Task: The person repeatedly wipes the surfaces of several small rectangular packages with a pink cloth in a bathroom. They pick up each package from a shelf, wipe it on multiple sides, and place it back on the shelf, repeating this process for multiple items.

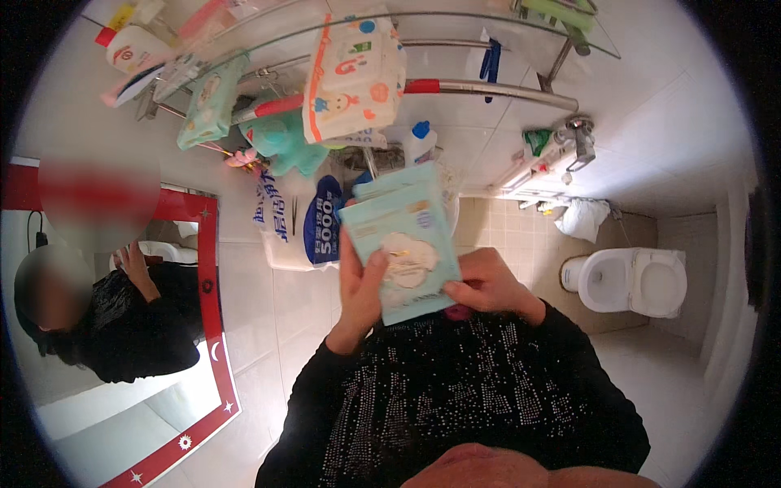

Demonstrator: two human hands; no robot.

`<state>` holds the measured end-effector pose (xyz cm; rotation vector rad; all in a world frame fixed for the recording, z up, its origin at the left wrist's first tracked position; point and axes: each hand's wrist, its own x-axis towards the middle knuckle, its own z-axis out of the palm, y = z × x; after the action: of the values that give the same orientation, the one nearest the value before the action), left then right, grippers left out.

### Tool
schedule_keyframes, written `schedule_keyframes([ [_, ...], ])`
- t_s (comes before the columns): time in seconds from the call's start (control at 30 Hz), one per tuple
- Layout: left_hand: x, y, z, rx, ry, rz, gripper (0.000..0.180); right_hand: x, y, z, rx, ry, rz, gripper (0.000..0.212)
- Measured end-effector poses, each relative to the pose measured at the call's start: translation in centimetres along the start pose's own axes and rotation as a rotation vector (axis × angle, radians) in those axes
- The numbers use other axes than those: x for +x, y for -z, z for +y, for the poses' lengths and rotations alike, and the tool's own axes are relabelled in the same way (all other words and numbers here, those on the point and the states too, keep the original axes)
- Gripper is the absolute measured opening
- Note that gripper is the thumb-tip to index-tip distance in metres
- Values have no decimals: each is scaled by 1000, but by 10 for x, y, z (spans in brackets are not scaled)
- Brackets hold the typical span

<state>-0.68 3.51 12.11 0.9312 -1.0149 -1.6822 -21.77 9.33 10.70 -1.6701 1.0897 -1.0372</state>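
A small stack of flat pale-teal packets [423, 281] is held up in front of my chest, fanned slightly at its far edge. My left hand [358, 289] grips the stack along its left side, with the thumb lying across the front. At the lower right corner, my right hand [492, 285] pinches the packets between thumb and curled fingers. A cream-coloured label shape shows on the front packet. How many packets lie behind it is hidden.
Above my hands is a glass shelf [480, 23] with rails, holding a white-and-orange wipes pack [358, 77] and a similar teal pack [213, 102]. Plastic bags [324, 220] hang beneath. A red-framed mirror [213, 281] stands left; a white toilet [622, 281] is right.
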Motion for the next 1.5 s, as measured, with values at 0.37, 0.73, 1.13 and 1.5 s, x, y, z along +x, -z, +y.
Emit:
schedule_keyframes([
  [0.37, -9, 65, 27, 217, -291, 252, 37, 75, -55, -25, 213, -241, -220, 34],
  [0.73, 74, 103, 155, -160, -341, 2, 51, 234, -85, -44, 539, -84, 115, 33],
  [1.13, 169, 141, 190, 264, -554, 354, 31, 311, -91, -88, 964, -183, 220, 33],
  [1.5, 178, 144, 181, 748, -755, 680, 27, 326, -95, -48, 722, -106, 387, 25],
])
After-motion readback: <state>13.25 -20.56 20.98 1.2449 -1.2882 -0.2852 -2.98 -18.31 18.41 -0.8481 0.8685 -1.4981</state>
